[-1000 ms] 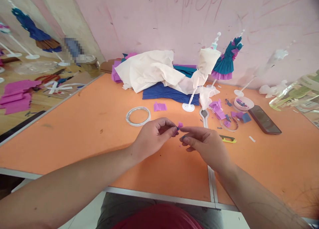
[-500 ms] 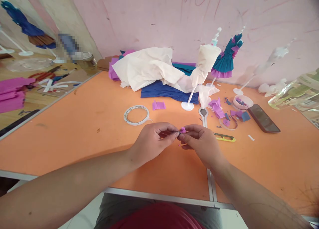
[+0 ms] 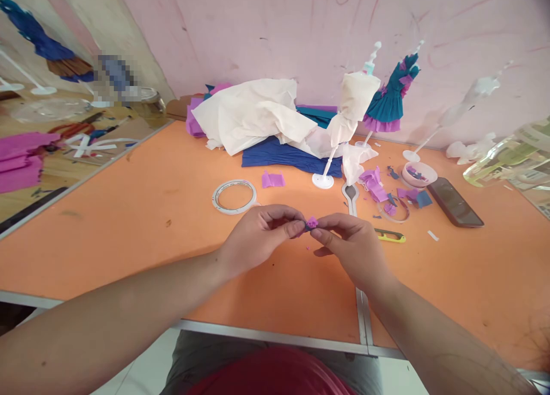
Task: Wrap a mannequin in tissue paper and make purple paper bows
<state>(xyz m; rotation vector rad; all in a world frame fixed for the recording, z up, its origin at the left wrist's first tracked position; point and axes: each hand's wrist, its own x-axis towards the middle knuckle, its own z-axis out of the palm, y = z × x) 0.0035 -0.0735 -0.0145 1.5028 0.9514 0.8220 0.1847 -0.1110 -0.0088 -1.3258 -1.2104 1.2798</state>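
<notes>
Both of my hands meet over the middle of the orange table point(image 3: 129, 211). My left hand point(image 3: 258, 237) and my right hand point(image 3: 350, 246) pinch a tiny folded piece of purple crepe paper point(image 3: 311, 222) between their fingertips, a little above the tabletop. The fingers of both hands are curled closed around it. A few purple crumbs lie on the table just below the piece.
A ring of tape point(image 3: 234, 195), a purple scrap point(image 3: 273, 179), yellow snips point(image 3: 390, 235), a phone point(image 3: 455, 202) and a small bowl point(image 3: 419, 174) lie beyond my hands. White and blue paper point(image 3: 258, 120), a white-draped stand point(image 3: 344, 125) and a teal paper dress point(image 3: 390, 100) stand by the wall.
My right hand's fingertips closed onto the purple piece that my left hand held; both hands now pinch it together. The view has shifted slightly.
</notes>
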